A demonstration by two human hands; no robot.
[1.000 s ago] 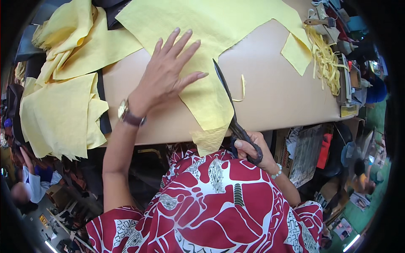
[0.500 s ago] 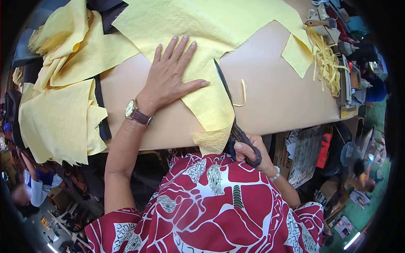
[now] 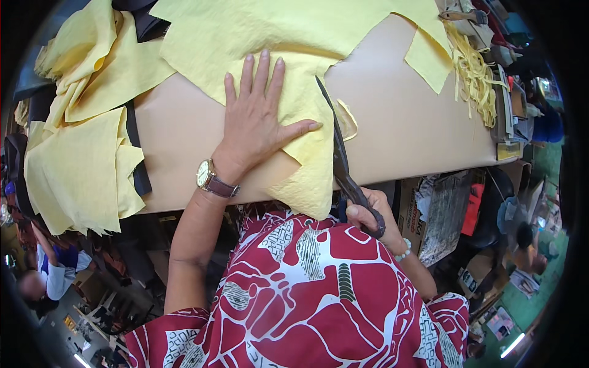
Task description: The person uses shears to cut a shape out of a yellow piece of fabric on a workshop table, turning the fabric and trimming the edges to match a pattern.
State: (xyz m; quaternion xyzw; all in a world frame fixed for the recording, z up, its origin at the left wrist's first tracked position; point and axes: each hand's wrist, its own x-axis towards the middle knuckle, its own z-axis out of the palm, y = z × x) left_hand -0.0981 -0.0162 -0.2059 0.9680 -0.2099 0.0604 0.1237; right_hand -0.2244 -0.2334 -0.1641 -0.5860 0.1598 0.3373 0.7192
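Observation:
My left hand, with a watch at the wrist, lies flat with fingers spread on a large piece of yellow fabric. The fabric's lower part hangs toward the table's front edge, near my body. In my right hand are large black scissors, gripped by the handles at the front edge. The long blades point away from me along the fabric's right edge, looking closed or nearly so. A thin yellow strip lies on the tan tabletop just right of the blades.
Yellow fabric pieces are heaped at the left over dark material. A tangle of yellow strips, a brush and assorted supplies line the right side. Boxes sit below the table. Another person shows at the lower left.
My left hand has shifted down and right and now presses on the fabric, which has slid and bunched slightly. The scissors have moved a little right; the lower end of the fabric looks rearranged.

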